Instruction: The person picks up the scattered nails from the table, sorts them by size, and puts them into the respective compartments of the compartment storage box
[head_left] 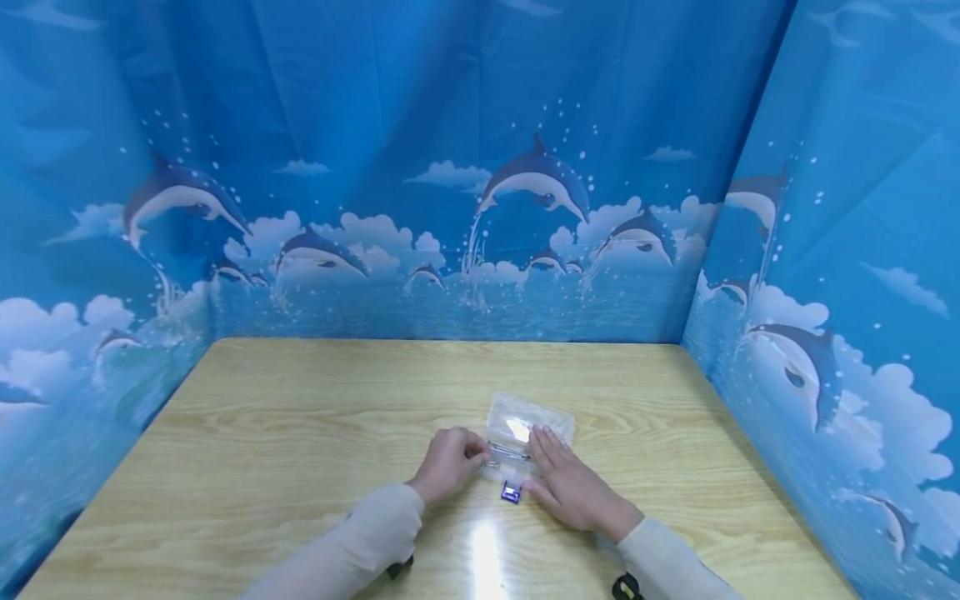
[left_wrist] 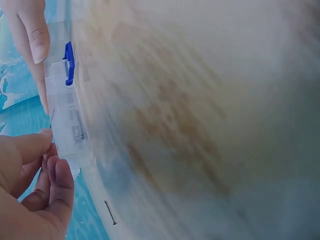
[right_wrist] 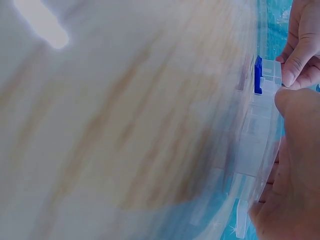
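A clear plastic box [head_left: 493, 472] with a blue latch [head_left: 511, 492] lies on the table, its transparent lid [head_left: 517, 412] swung open toward the back. Several thin metal nails [head_left: 507, 450] lie inside it. At the box's left end my left hand [head_left: 450, 460] pinches a nail between thumb and fingertips; only a dark sliver of it shows. My right hand [head_left: 573, 485] rests on the box's right side with its fingers extended, the thumb near the latch. In the left wrist view a single nail [left_wrist: 110, 212] lies outside the box.
The wood-grain table [head_left: 315, 400] extends around the box on all sides. Blue dolphin-print curtains [head_left: 420, 208] hang behind it and along both sides. A bright light reflection falls on the tabletop in front of the box.
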